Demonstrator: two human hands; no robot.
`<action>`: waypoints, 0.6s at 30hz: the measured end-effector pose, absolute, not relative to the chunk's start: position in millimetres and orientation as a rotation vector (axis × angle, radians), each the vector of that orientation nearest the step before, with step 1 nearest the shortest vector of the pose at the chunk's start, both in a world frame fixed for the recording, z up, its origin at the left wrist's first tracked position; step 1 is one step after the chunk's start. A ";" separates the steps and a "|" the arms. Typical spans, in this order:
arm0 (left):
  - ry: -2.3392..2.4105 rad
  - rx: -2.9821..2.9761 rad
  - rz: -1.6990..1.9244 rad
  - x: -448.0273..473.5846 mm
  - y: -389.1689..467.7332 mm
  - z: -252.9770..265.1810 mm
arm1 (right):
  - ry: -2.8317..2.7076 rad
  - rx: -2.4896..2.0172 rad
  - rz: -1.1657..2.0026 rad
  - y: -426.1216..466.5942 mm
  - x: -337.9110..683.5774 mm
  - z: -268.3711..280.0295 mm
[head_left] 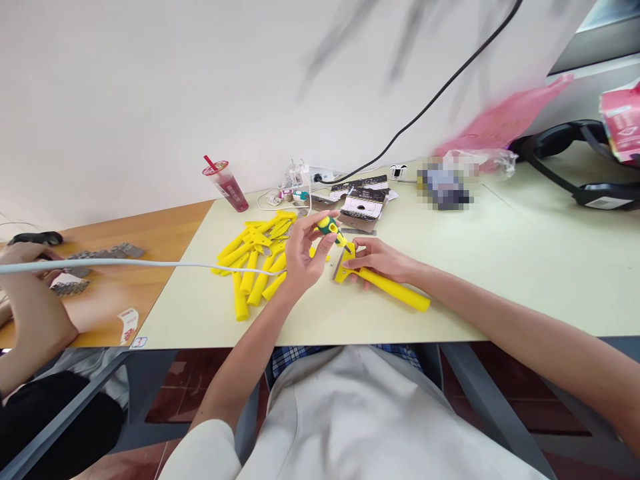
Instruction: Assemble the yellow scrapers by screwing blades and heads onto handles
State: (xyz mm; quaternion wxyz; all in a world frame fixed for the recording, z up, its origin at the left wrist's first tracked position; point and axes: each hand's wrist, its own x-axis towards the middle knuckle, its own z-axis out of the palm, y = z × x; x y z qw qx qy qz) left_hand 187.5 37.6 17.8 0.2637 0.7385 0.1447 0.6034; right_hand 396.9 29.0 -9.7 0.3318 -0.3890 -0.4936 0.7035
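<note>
- Left hand (304,259) curls round a screwdriver (329,227); right hand (383,259) pinches a yellow scraper (395,291) behind the desk's (550,267) front edge.
- The screwdriver's tip could slip toward the right hand if tilted.
- A loose pinch could let the scraper twist.

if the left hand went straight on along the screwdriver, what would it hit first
Most likely the yellow scraper, at its head, held in the right hand; the tip of the screwdriver looks close to or touching it, though depth is unclear.
</note>
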 end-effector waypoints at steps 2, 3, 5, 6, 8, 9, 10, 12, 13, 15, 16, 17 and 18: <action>0.359 2.007 1.613 186.4 38.2 16.5 | -1.290 -1.010 1.839 29.4 397.3 -9.3; 0.352 2.013 1.608 185.7 39.1 15.8 | -1.290 -1.009 1.841 29.5 397.6 -9.1; 0.352 2.019 1.613 184.1 41.7 15.1 | -1.287 -1.011 1.846 29.6 398.1 -8.9; 0.352 2.018 1.620 183.3 42.9 15.1 | -1.285 -1.011 1.849 29.7 398.3 -8.9; 0.351 2.012 1.634 181.9 44.6 15.4 | -1.286 -1.008 1.854 29.9 398.5 -9.3; 0.353 2.010 1.636 181.3 44.8 15.7 | -1.288 -1.009 1.853 30.0 398.6 -9.5; 0.359 2.011 1.630 180.9 44.6 16.1 | -1.289 -1.011 1.851 30.2 398.6 -9.7; 0.374 2.013 1.604 180.5 43.6 17.4 | -1.293 -1.019 1.849 30.5 398.8 -9.5; 0.376 2.013 1.584 180.5 43.2 18.7 | -1.298 -1.021 1.850 30.6 399.0 -9.0; 0.355 2.008 1.536 180.3 44.0 23.0 | -1.314 -1.012 1.857 30.8 399.9 -7.3; 0.336 2.005 1.510 180.0 45.4 26.2 | -1.325 -1.001 1.861 30.9 400.5 -6.1; 0.318 2.001 1.479 179.7 47.3 30.0 | -1.334 -0.989 1.863 30.9 401.2 -4.8; 0.305 1.999 1.441 179.3 49.7 34.2 | -1.339 -0.978 1.864 30.9 401.9 -3.6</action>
